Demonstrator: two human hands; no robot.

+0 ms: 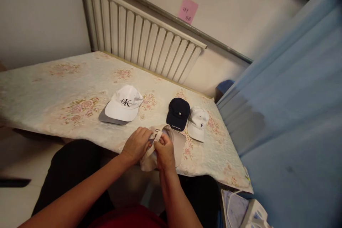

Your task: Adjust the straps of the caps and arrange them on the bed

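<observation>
Over the near edge of the table, both my hands hold a beige baseball cap (179, 146), its inside turned up and its brim pointing right. My left hand (137, 144) is closed on the cap's back edge. Between the fingers of my right hand (165, 151) is the cap's back strap (153, 146); the fingertips are partly hidden. Just beyond the brim lies a navy cap (178, 112), with a white cap (198, 123) touching its right side. To the left a white cap with black letters (127, 102) rests on a grey-brimmed cap (113, 120).
A flowered cloth covers the table (88, 74). Behind it runs a white radiator (139, 34), with a pink note (188, 10) on the wall above. A blue curtain (288, 124) hangs along the right side. A white appliance with a cord (255, 213) stands low at the right.
</observation>
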